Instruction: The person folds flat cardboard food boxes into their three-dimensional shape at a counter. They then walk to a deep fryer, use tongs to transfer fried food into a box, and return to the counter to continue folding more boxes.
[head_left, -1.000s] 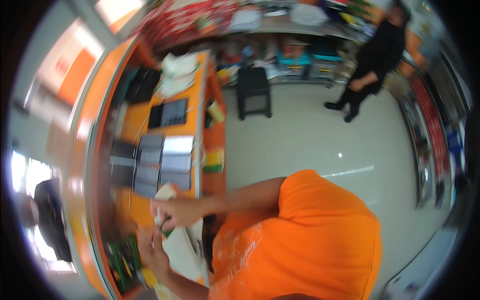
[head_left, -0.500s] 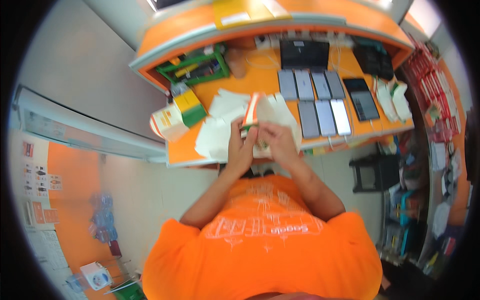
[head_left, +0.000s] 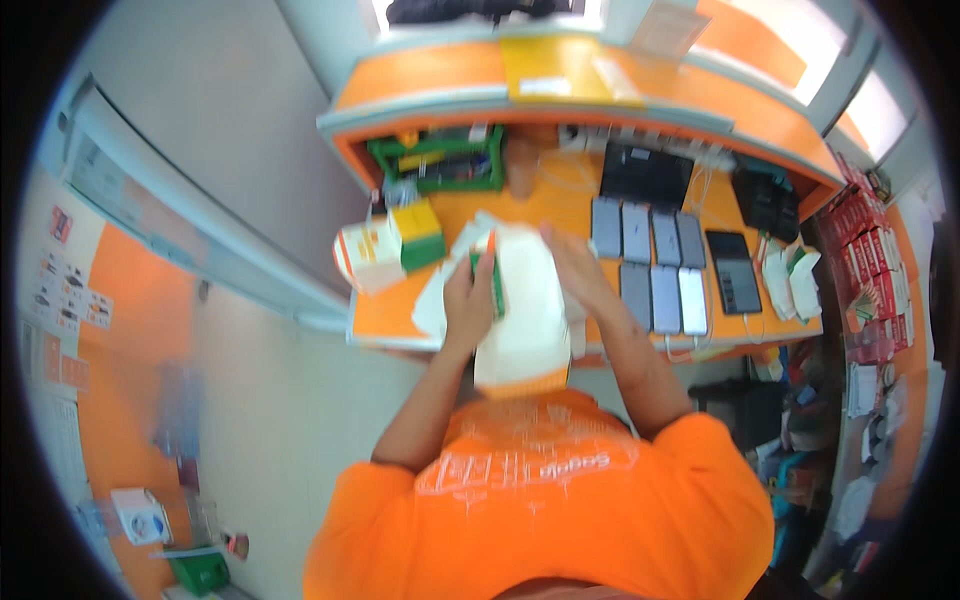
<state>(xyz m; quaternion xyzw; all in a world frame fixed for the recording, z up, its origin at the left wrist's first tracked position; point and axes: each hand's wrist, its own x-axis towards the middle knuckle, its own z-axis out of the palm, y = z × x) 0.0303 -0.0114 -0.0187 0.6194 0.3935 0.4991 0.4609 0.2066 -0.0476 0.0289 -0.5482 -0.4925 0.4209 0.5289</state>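
My left hand point(head_left: 470, 308) grips the left edge of a partly unfolded cardboard food carton point(head_left: 530, 300). Its plain cream inside faces up, a green printed strip lies by my thumb, and an orange edge hangs toward my shirt. On the right side of the carton, my right hand point(head_left: 578, 268) has its fingers stretched out along the upper edge; whether they touch it is blurred. Under the carton, more flat cream carton sheets point(head_left: 432, 305) lie on the orange desk point(head_left: 375, 322). To the left stand a white-and-orange carton point(head_left: 368, 255) and a yellow-and-green box point(head_left: 417, 232).
Several phones point(head_left: 636, 235) lie in rows on the right of the desk, some with cables, beside a larger dark tablet point(head_left: 733, 270). Behind them stands a black laptop point(head_left: 645, 175). A green tool rack point(head_left: 440, 165) sits at the back left, and crumpled cartons point(head_left: 792, 283) at the right end.
The carton has opened out into a broad cream sheet and now reaches nearer my body. My right hand has moved from its middle to its right side. The view has shifted.
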